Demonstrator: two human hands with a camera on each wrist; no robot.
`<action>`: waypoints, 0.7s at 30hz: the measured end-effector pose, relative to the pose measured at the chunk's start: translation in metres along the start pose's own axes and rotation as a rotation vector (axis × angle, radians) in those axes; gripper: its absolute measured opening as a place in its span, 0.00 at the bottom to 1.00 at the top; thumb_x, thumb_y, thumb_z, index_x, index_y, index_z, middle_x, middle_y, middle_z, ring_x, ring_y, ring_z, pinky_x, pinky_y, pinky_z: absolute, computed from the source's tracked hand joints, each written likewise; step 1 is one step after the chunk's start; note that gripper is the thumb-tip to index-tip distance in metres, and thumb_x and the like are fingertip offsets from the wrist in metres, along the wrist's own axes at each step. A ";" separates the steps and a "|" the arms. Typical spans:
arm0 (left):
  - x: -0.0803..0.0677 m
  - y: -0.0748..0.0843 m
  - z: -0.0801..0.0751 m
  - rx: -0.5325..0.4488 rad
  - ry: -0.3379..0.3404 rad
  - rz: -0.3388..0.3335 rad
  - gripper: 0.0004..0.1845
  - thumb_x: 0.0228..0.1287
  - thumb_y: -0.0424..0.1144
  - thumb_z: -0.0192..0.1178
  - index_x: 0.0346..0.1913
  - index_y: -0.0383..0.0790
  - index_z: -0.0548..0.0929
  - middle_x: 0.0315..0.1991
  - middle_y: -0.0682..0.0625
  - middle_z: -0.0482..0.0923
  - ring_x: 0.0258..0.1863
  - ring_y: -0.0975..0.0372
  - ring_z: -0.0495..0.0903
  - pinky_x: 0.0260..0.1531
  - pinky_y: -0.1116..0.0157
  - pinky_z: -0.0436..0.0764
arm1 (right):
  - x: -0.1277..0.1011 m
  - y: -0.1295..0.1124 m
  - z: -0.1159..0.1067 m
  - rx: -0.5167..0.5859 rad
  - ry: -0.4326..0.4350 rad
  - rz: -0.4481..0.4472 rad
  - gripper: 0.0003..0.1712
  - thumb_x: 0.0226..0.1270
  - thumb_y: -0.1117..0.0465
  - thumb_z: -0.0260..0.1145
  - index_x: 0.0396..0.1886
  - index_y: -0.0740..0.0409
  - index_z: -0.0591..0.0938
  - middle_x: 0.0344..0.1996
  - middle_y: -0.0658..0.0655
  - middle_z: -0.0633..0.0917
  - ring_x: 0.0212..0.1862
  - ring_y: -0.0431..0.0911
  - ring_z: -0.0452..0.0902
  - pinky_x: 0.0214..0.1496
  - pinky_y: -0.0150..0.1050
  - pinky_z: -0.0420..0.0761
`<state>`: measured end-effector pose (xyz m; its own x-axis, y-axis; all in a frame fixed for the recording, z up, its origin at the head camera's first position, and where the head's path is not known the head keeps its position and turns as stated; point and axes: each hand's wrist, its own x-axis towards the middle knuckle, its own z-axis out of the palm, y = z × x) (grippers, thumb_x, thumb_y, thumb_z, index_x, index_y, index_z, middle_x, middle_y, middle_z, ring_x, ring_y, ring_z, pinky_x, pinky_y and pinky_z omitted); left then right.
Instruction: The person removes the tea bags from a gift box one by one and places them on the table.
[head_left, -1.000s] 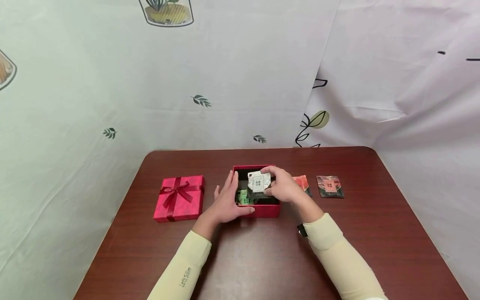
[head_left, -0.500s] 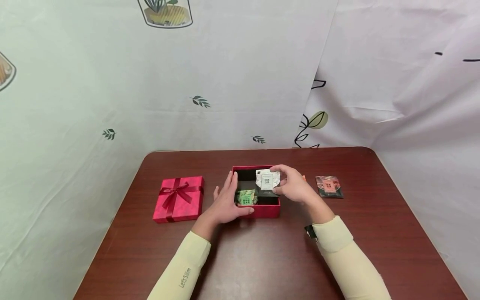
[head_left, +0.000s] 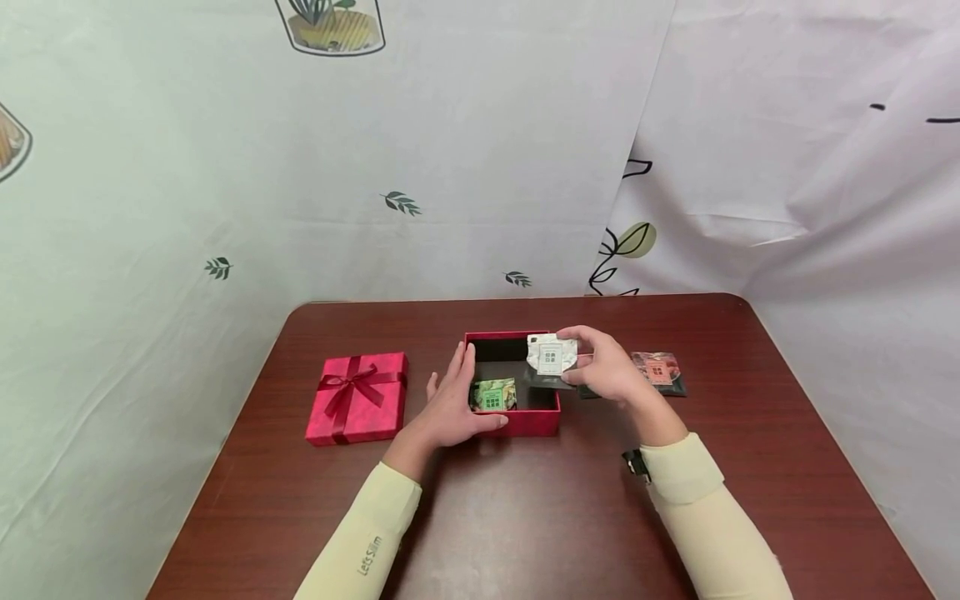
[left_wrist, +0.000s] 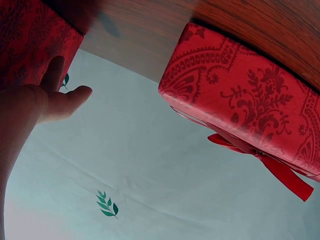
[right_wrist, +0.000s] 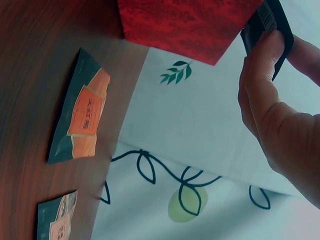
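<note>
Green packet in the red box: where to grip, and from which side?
Probably pinch its right edge, thumb and finger, coming from above and right. The green packet looks thin and sits at the near left of the red box, beside the left hand; a gap shows on its right.

Papery red box [head_left: 534, 423], glossy wood-grained table [head_left: 510, 525], satiny ribbon [head_left: 360, 382]

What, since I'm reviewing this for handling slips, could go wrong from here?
The white packet might slip: the right hand pinches it by one side. It might also snag the right rim of the red box, which it overlaps in the head view. Lowered carelessly to the right, it could land on the orange packet lying on the table.
</note>
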<state>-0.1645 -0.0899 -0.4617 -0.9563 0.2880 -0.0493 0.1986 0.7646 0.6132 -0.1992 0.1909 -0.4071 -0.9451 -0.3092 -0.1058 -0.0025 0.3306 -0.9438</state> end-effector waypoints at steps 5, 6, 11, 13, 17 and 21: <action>0.000 0.000 0.000 0.002 0.003 -0.002 0.69 0.47 0.64 0.73 0.81 0.47 0.38 0.81 0.54 0.33 0.77 0.59 0.41 0.69 0.39 0.40 | -0.003 0.003 -0.009 0.024 -0.002 0.000 0.37 0.56 0.81 0.69 0.67 0.66 0.71 0.51 0.68 0.76 0.42 0.55 0.81 0.34 0.37 0.82; 0.000 0.000 0.000 -0.001 0.005 -0.001 0.68 0.47 0.64 0.73 0.81 0.46 0.39 0.81 0.54 0.33 0.77 0.59 0.41 0.68 0.39 0.40 | -0.004 0.004 -0.010 0.027 -0.001 -0.002 0.37 0.56 0.81 0.68 0.67 0.66 0.70 0.51 0.69 0.76 0.42 0.54 0.80 0.34 0.37 0.82; 0.000 0.001 -0.001 0.002 0.001 0.000 0.68 0.48 0.63 0.73 0.81 0.45 0.39 0.81 0.53 0.32 0.77 0.59 0.41 0.68 0.39 0.40 | -0.006 0.006 -0.015 0.022 0.008 -0.002 0.38 0.55 0.81 0.69 0.67 0.67 0.70 0.49 0.69 0.76 0.39 0.53 0.78 0.32 0.37 0.81; 0.000 0.000 0.000 0.005 -0.002 0.001 0.68 0.48 0.64 0.73 0.81 0.45 0.39 0.81 0.54 0.32 0.77 0.59 0.40 0.68 0.39 0.40 | -0.007 0.007 -0.017 0.025 0.008 0.000 0.38 0.56 0.81 0.69 0.67 0.67 0.70 0.49 0.69 0.76 0.38 0.53 0.78 0.32 0.37 0.81; 0.000 0.000 0.000 0.003 0.003 0.004 0.68 0.47 0.63 0.73 0.81 0.44 0.39 0.81 0.53 0.32 0.77 0.58 0.41 0.68 0.38 0.40 | -0.009 0.010 -0.022 0.029 0.010 -0.005 0.38 0.56 0.81 0.68 0.67 0.68 0.70 0.48 0.69 0.75 0.39 0.53 0.77 0.32 0.36 0.80; 0.000 0.000 0.000 0.002 0.012 0.008 0.68 0.47 0.63 0.73 0.81 0.44 0.40 0.81 0.53 0.33 0.77 0.57 0.42 0.68 0.38 0.40 | -0.010 0.013 -0.026 0.024 0.018 -0.022 0.37 0.56 0.81 0.68 0.67 0.69 0.70 0.48 0.69 0.75 0.40 0.55 0.75 0.34 0.34 0.80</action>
<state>-0.1646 -0.0896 -0.4615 -0.9573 0.2869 -0.0349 0.2065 0.7635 0.6119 -0.1982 0.2216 -0.4100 -0.9506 -0.2999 -0.0799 -0.0153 0.3026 -0.9530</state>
